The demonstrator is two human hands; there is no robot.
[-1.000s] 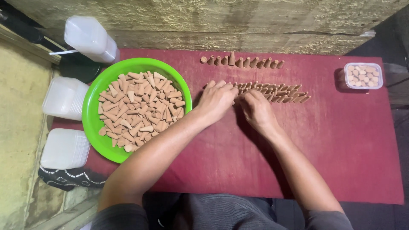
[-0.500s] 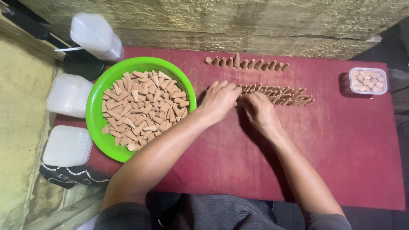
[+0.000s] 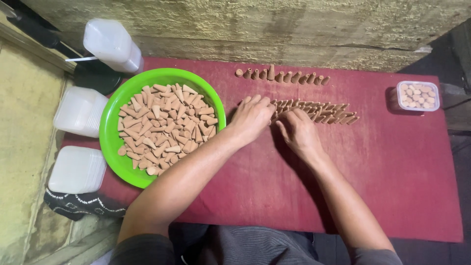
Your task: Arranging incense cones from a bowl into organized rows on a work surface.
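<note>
Both hands rest palm down on the dark red tabletop [image 3: 392,186], at the left end of a row of small tan cones [image 3: 314,112]. The left hand [image 3: 252,118] lies with its fingers together and slightly curled, their tips touching the row's end. The right hand [image 3: 297,130] sits just beside it, fingers bent onto the cones; whether they pinch one cannot be told. The row's long axis runs left to right, its cones lying on their sides. A second row of cones [image 3: 282,76] lies beyond it. A green bowl [image 3: 110,142] heaped with cones stands left of the left hand.
</note>
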